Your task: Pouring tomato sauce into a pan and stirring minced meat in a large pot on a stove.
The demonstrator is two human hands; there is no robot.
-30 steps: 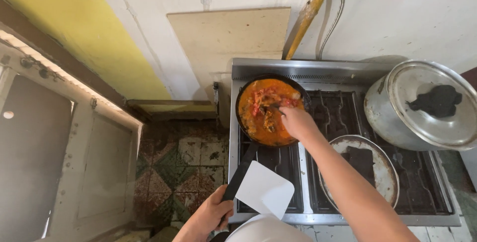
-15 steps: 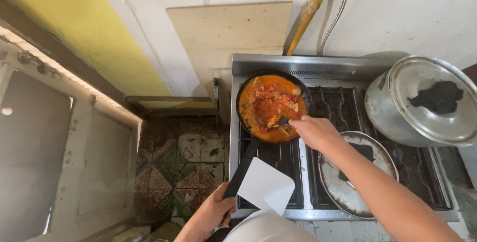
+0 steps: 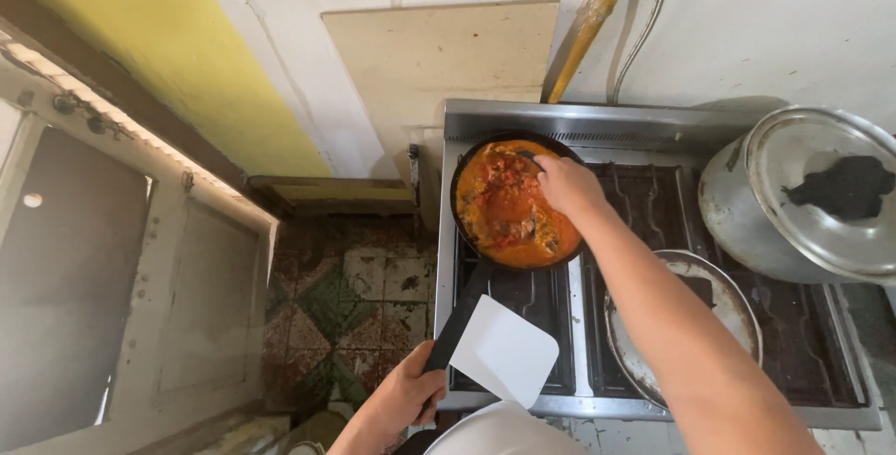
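A black frying pan full of orange-red sauce with tomato pieces sits on the back left burner of a steel stove. My right hand reaches over the pan's far right side, closed on a dark utensil whose end dips into the sauce. My left hand grips the pan's long black handle near the stove's front left corner. A white paper-like card lies just right of that handle.
A large lidded aluminium pot stands at the stove's right. A round metal lid rests on the front burner under my forearm. A yellow gas pipe and a beige board lean at the wall. Patterned floor tiles lie left.
My right hand drew back toward the pan's near edge, then moved to its far right side with the utensil. The left hand stayed on the handle.
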